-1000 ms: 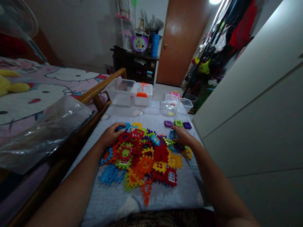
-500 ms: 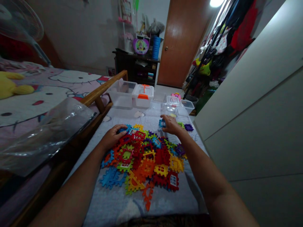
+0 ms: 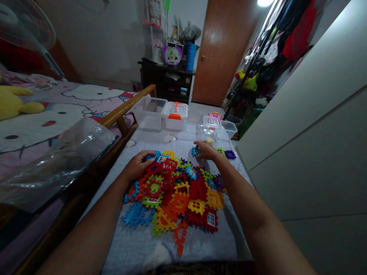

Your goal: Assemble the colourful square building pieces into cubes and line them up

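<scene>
My left hand (image 3: 139,165) lies at the back left of a heap of interlocking plastic building tiles (image 3: 180,204), its fingers loosely stretched over a blue tile (image 3: 157,156). The tiles have toothed edges and come in red, orange, yellow, green, blue and purple, some with white window grilles. Behind the heap, my right hand (image 3: 205,150) has its fingers closed at a blue window tile (image 3: 196,151), just above or on the cloth. Its thumb side is partly hidden. Right of that hand lie a green tile (image 3: 220,151) and a purple tile (image 3: 230,154).
Clear plastic bins (image 3: 150,114) stand at the table's far end, with a lidded orange-latched box (image 3: 174,116) and smaller clear containers (image 3: 211,123). A wooden rail (image 3: 126,109) and bed run along the left, with a plastic bag (image 3: 65,160). A white cabinet (image 3: 309,152) borders the right.
The blue window tile at my right hand has turned slightly and its face shows more. My left hand stays in place; the whole view has shifted slightly.
</scene>
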The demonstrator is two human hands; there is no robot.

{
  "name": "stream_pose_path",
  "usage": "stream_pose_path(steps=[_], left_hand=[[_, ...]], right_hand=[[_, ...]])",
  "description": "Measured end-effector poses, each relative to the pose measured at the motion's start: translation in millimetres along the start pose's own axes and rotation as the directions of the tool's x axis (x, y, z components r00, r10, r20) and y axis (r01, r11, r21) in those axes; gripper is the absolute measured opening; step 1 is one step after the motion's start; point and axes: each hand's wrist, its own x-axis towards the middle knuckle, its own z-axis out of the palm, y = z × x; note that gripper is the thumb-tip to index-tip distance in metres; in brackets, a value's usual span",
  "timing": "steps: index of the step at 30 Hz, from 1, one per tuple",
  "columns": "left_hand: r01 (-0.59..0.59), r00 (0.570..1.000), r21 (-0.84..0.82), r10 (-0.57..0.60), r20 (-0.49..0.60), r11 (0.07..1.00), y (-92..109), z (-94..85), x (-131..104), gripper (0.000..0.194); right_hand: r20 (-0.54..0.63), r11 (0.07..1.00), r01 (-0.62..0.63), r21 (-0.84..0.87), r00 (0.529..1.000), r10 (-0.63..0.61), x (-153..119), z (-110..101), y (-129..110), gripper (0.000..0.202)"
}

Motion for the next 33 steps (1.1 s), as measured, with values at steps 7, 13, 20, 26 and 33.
stream_pose_path(steps=[7,13,20,26,33], left_hand=[[0.009,1.000,0.015,-0.010,0.016,1.000,-0.2,-0.1,0.5,0.062],[-0.002,1.000,0.031,0.002,0.009,1.000,-1.3,-0.5,0.3,0.058],[-0.010,1.000,0.031,0.010,0.005,0.999,-2.0,-0.3,1.6,0.058],[-0.017,1.000,0.022,0.017,-0.003,1.000,-0.7,-0.6,0.7,0.057],[-0.009,1.000,0.017,0.009,0.005,1.000,-0.4,-0.4,0.5,0.057]], right_hand=[[-0.015,1.000,-0.005,0.000,1.000,0.005,4.3,9.4,-7.4,0.080],[-0.159,0.990,0.039,0.133,0.987,-0.018,-1.0,-7.1,14.5,0.077],[-0.170,0.991,0.035,0.126,0.985,-0.013,-6.8,-15.4,23.1,0.060],[-0.034,0.999,-0.033,-0.023,0.999,0.032,-5.6,5.6,-5.1,0.069],[-0.020,0.999,-0.028,-0.021,0.999,0.028,-2.3,9.1,-9.0,0.072]])
